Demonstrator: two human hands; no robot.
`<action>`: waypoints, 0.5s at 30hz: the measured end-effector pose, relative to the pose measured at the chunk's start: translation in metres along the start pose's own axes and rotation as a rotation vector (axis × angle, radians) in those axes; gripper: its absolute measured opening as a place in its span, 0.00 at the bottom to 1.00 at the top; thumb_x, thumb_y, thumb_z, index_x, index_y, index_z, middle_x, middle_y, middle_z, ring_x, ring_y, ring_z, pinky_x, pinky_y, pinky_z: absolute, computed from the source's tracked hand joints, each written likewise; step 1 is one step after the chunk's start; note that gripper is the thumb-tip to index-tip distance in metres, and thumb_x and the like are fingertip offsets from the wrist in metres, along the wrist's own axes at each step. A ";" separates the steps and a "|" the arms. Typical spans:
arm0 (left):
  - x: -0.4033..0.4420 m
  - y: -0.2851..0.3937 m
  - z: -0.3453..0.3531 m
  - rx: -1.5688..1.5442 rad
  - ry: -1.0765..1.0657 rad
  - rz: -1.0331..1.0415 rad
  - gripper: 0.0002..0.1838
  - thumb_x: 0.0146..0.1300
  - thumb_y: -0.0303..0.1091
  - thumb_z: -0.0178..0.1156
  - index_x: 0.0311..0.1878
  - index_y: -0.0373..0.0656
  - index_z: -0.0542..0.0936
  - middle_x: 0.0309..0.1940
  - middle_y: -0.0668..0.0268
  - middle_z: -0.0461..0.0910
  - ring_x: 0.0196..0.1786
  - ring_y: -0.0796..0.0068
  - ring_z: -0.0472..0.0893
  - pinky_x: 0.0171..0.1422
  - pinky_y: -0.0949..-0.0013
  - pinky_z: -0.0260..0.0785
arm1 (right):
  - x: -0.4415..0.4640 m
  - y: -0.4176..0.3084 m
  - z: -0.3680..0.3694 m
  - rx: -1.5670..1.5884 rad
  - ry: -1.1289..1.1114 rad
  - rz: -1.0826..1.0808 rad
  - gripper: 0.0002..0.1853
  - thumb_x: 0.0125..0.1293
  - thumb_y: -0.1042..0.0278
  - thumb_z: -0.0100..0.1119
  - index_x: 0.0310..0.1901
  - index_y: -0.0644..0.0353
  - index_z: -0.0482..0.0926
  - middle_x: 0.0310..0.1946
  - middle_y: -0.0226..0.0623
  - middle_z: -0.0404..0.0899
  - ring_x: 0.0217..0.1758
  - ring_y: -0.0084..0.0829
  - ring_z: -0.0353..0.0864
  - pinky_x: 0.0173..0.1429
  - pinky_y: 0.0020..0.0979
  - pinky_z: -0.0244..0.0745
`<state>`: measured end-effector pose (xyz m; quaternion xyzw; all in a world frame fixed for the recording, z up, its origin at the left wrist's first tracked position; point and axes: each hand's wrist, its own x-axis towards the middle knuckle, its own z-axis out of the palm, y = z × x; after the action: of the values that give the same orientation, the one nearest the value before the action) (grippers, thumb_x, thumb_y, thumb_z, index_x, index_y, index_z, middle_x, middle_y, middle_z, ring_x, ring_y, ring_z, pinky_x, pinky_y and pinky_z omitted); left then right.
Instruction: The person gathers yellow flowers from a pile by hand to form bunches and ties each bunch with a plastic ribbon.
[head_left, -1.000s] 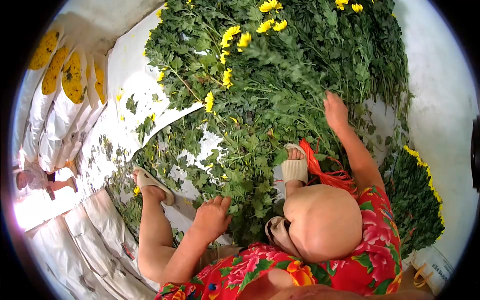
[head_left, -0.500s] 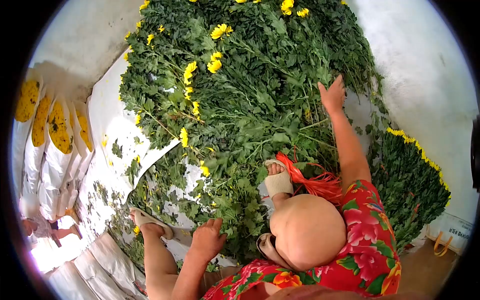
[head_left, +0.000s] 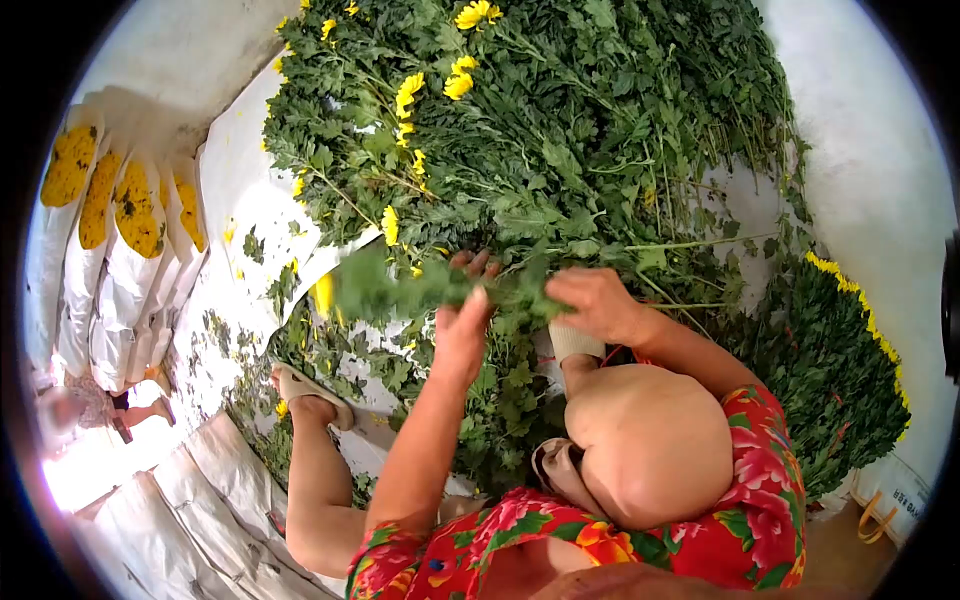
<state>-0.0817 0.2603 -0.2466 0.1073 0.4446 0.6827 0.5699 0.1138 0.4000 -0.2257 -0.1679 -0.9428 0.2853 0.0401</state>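
Note:
My left hand (head_left: 465, 320) is closed around a leafy yellow chrysanthemum (head_left: 400, 288), blurred by motion. Its bloom points left and its stem runs toward my other hand. At the stem side, my right hand (head_left: 605, 308) has its fingers curled in on the leaves, just above my sandalled foot. Behind both hands spreads a big heap of cut chrysanthemums (head_left: 560, 130), mostly green leaves and stems, with a row of yellow blooms (head_left: 408, 100) along its left part. Loose stems (head_left: 690, 243) lie to the right of my hands.
Stacked chrysanthemums (head_left: 820, 370) with a yellow bloom edge stand at right. White-wrapped flower bundles (head_left: 140, 270) lean at left, and more white sleeves (head_left: 215, 500) lie at lower left. Fallen leaves litter the white sheet (head_left: 250, 185). A person (head_left: 85, 405) is partly visible at far left.
My right hand has come back from the far right of the heap to the middle. My left hand has risen from beside my knee, and a chrysanthemum is now held between them.

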 end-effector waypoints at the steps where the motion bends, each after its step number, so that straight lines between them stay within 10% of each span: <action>1: 0.012 -0.003 0.010 -0.222 0.101 -0.042 0.27 0.74 0.42 0.54 0.69 0.38 0.64 0.65 0.53 0.71 0.70 0.52 0.68 0.76 0.44 0.57 | 0.002 0.002 -0.002 0.002 -0.005 0.003 0.19 0.60 0.60 0.66 0.51 0.60 0.79 0.40 0.44 0.80 0.41 0.45 0.81 0.45 0.39 0.78; 3: 0.019 -0.012 0.008 -0.267 0.233 -0.180 0.19 0.77 0.41 0.49 0.59 0.37 0.71 0.47 0.57 0.79 0.57 0.56 0.76 0.73 0.47 0.61 | 0.012 0.022 -0.014 0.126 0.107 0.007 0.17 0.67 0.58 0.59 0.52 0.60 0.78 0.44 0.49 0.79 0.48 0.47 0.81 0.52 0.43 0.77; 9: 0.020 -0.021 0.000 -0.345 0.239 -0.204 0.17 0.77 0.43 0.48 0.56 0.39 0.73 0.36 0.64 0.75 0.55 0.58 0.78 0.69 0.51 0.60 | 0.089 0.203 -0.071 -0.446 0.521 0.428 0.31 0.77 0.56 0.48 0.74 0.64 0.55 0.69 0.54 0.64 0.69 0.54 0.66 0.73 0.47 0.63; 11: 0.023 -0.009 0.006 -0.331 0.242 -0.183 0.18 0.76 0.44 0.49 0.55 0.38 0.73 0.34 0.64 0.75 0.49 0.59 0.78 0.67 0.50 0.61 | 0.115 0.214 -0.083 -0.483 0.173 0.748 0.31 0.76 0.56 0.50 0.72 0.65 0.59 0.61 0.52 0.73 0.63 0.52 0.73 0.74 0.47 0.61; 15: 0.026 0.031 0.007 -0.351 0.181 0.016 0.21 0.77 0.48 0.45 0.53 0.38 0.73 0.29 0.65 0.72 0.36 0.63 0.74 0.61 0.50 0.64 | 0.135 0.205 -0.085 -0.428 0.235 0.715 0.28 0.76 0.55 0.52 0.71 0.62 0.65 0.42 0.47 0.80 0.46 0.42 0.80 0.60 0.44 0.73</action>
<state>-0.1065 0.2877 -0.2294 -0.0519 0.3671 0.7612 0.5321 0.0616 0.6510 -0.2707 -0.5198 -0.8522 0.0583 0.0099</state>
